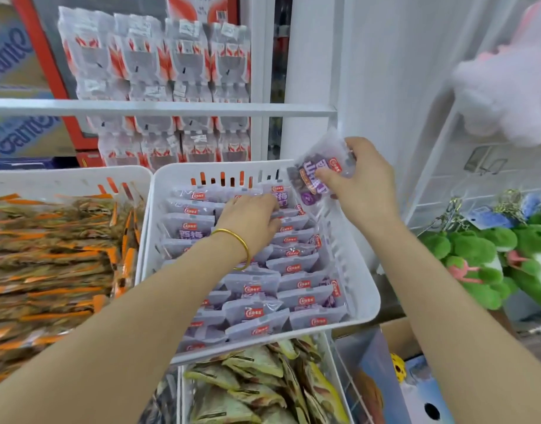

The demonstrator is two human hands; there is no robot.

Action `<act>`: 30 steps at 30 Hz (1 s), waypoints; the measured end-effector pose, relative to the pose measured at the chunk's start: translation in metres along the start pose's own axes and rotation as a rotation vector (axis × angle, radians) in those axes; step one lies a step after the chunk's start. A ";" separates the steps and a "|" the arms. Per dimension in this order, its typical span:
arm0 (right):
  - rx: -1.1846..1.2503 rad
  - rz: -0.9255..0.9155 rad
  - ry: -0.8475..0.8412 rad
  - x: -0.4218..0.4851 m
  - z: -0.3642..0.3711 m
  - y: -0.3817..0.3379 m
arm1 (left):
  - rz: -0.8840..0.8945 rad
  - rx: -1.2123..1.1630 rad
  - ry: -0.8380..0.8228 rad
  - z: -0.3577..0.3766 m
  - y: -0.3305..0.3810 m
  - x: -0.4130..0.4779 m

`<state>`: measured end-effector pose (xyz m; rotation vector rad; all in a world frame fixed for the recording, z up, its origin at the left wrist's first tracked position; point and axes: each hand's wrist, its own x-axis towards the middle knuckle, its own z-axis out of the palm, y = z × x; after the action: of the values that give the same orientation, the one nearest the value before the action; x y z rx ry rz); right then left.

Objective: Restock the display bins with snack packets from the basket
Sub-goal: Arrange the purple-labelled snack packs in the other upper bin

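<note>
Right hand [361, 185] grips one purple packet [315, 179], thumb in front and fingers curled behind it, held tilted in the air over the far right corner of the white bin [367, 296], just above the rim. Left hand [251, 221] is palm down inside the bin near its far edge, fingers bent onto the rows of purple packets [254, 310]; cannot tell if it pinches one or only presses. Gold bangle [232, 237] on the left wrist. The packets lie in overlapping rows from the near edge to the far edge of the bin, red logos showing. The bin has slotted walls, and its near edge overlaps a lower bin [329, 356] of yellowish triangular packs [257, 387]. Just beside its left edge is the left bin [64, 175], full of orange-and-brown packs [49, 255]. Behind both runs a white rail [159, 107], and beyond it stacked shrink-wrapped bottle packs [159, 71] with red-and-white labels. Green plush toys [477, 258] hang right of the bin, apart from it. A white plush [508, 96] sits top right, blurred. A blue printed box [422, 396] is below the bin's near right corner
</note>
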<state>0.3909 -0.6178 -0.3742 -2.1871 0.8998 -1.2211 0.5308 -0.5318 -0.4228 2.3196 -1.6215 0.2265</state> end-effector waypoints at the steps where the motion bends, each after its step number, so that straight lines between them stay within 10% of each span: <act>1: -0.033 0.007 0.000 -0.001 0.002 0.002 | -0.012 -0.015 -0.002 0.000 0.000 0.000; 21: -0.106 -0.137 -0.562 0.038 0.009 -0.026 | -0.085 -0.345 0.150 -0.014 -0.025 -0.007; 30: -0.195 -0.114 -0.277 0.030 0.000 -0.002 | -0.073 -0.325 0.207 -0.023 -0.011 0.009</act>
<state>0.4030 -0.6387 -0.3562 -2.5155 0.8158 -0.8780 0.5450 -0.5287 -0.4001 2.0311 -1.3587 0.1660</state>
